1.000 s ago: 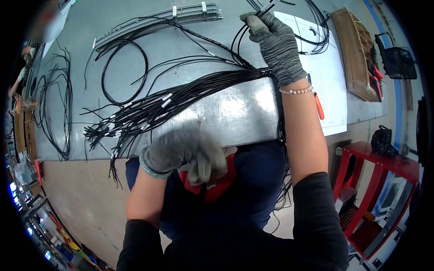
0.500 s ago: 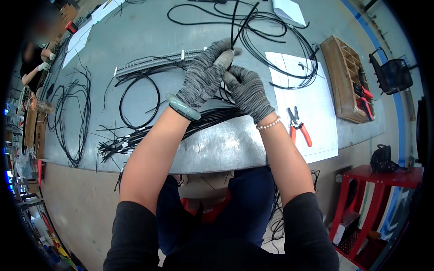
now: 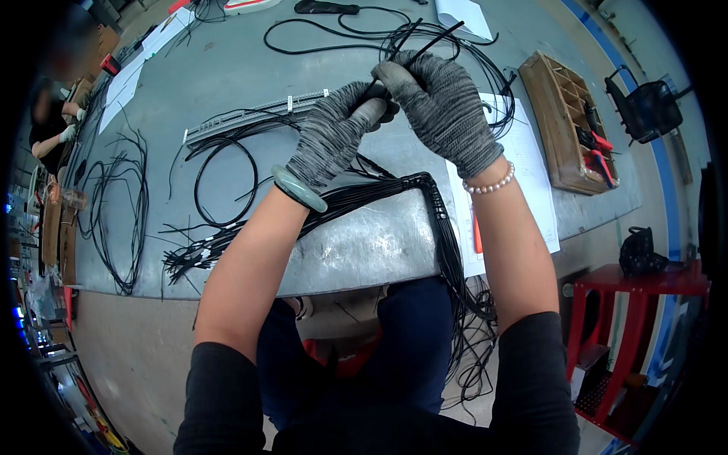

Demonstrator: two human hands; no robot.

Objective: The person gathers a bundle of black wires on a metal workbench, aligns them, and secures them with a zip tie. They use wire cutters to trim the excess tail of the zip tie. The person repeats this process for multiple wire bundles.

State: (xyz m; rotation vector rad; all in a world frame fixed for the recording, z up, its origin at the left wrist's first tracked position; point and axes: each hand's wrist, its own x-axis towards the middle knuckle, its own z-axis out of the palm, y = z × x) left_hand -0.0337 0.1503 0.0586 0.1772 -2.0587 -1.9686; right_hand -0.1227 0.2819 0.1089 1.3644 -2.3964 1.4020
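Note:
Both my hands wear grey knitted gloves and are raised over the metal table, close together. My left hand point(image 3: 337, 129) is closed, thumb pressed to fingers, around black cable near its fingertips. Beside it, my right hand point(image 3: 447, 110) pinches the black cables point(image 3: 438, 43), whose two ends stick up past the fingers. The exact grip point is partly hidden by the gloves. Below my hands lies a thick bundle of black cables point(image 3: 356, 199), bent at a corner and hanging over the front edge. A grey slotted rail point(image 3: 243, 121) lies to the left, beside a loop of black cable point(image 3: 199, 182).
A wooden compartment box point(image 3: 540, 121) with red-handled tools stands right, near white papers point(image 3: 542, 220). A red tool handle point(image 3: 477, 233) shows beside my right wrist. Loose cables point(image 3: 144, 205) lie left; coiled cable point(image 3: 318, 49) lies far. Another person point(image 3: 49, 125) works far left. A red stand point(image 3: 637, 279) is at right.
My right hand has moved up and over the cables, from below my left hand to beside its fingertips. The held cable ends now lean right. The bundle's bent corner has come into view.

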